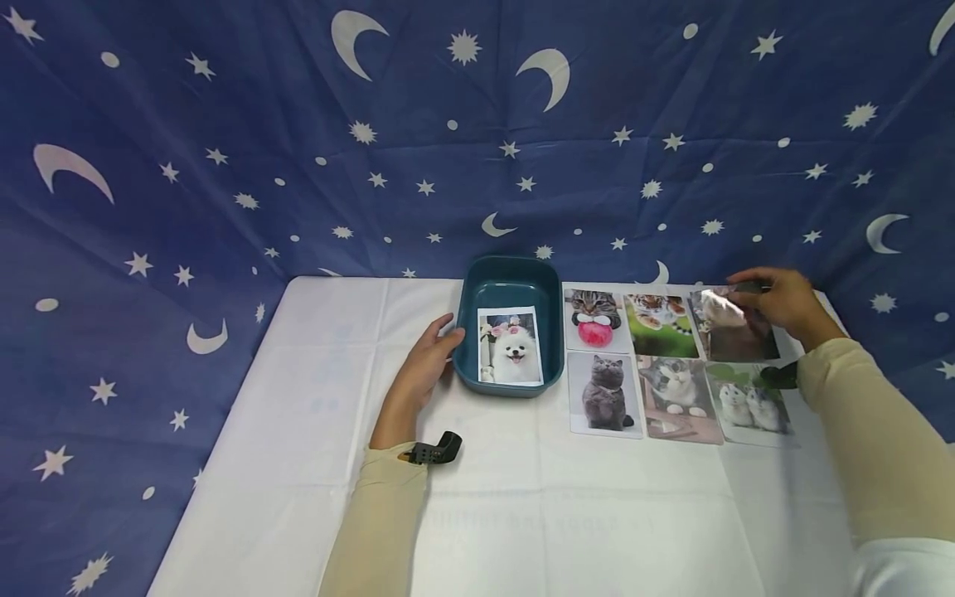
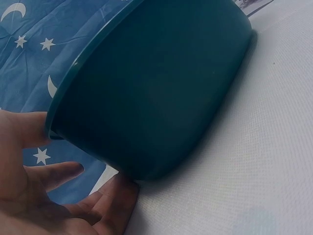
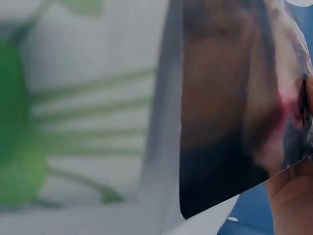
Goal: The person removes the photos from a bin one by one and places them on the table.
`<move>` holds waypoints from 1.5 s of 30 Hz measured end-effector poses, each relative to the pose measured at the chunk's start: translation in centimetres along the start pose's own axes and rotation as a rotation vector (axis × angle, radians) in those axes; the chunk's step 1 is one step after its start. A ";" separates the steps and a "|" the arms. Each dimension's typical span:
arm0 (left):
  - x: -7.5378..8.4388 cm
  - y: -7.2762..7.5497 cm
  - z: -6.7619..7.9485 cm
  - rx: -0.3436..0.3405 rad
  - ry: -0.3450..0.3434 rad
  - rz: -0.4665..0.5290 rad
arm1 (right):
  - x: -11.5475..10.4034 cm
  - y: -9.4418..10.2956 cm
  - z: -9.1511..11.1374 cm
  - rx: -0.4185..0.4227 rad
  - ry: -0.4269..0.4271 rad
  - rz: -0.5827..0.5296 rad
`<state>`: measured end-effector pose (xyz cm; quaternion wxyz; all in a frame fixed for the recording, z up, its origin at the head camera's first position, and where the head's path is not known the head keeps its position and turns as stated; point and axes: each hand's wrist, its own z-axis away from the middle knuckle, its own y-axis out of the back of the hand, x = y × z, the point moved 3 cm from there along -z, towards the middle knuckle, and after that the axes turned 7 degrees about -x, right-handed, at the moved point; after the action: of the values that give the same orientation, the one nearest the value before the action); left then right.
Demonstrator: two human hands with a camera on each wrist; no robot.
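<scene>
A dark teal plastic tub stands on the white table, with a photo card of a white fluffy dog inside. My left hand touches the tub's left side. In the left wrist view one digit meets the rim and other fingers touch near the base. At the far right, my right hand pinches the upper right part of a glossy photo card. That card is bent and tilted up in the right wrist view, and glare hides much of its picture.
Beside the tub lie photo cards of a cat with a red ball, a tiger cub, a grey cat, a grey-and-white cat and two small furry animals. A blue moon-and-star cloth hangs behind the table.
</scene>
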<state>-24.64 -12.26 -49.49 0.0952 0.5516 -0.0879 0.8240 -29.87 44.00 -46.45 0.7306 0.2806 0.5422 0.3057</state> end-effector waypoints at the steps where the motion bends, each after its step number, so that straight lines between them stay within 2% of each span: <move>1: -0.1 0.0 0.0 0.001 0.000 -0.002 | 0.1 -0.2 -0.1 0.015 -0.002 0.005; 6: -0.1 0.0 0.0 0.010 0.000 -0.019 | 0.3 -0.9 -0.3 0.039 -0.017 0.036; 12: 0.1 -0.2 0.1 0.001 0.010 -0.015 | 0.3 -0.6 0.3 -0.013 -0.032 0.062; 17: 0.3 -0.1 0.2 0.004 0.014 -0.009 | -1.6 0.4 1.1 -0.003 -0.004 0.105; 22: 0.4 -0.1 0.4 0.015 0.030 -0.015 | -5.6 0.2 2.3 -0.015 0.061 0.068; 28: 0.4 -0.2 0.4 0.009 0.030 -0.010 | -12.0 -1.8 4.0 -0.070 0.185 0.037; 31: 0.5 -0.2 0.3 0.008 0.037 -0.008 | -15.1 -3.4 4.4 -0.132 0.239 -0.003; 39: 0.6 0.0 0.3 0.013 0.044 0.018 | -23.3 -9.2 3.5 -0.271 0.362 -0.069; 45: 0.3 -0.3 0.1 0.011 0.042 0.013 | -27.4 -13.7 2.8 -0.362 0.428 -0.108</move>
<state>-24.61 -11.92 -49.14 0.0885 0.5339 -0.0849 0.8366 -31.39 14.22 -38.84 0.6528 0.0455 0.6351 0.4105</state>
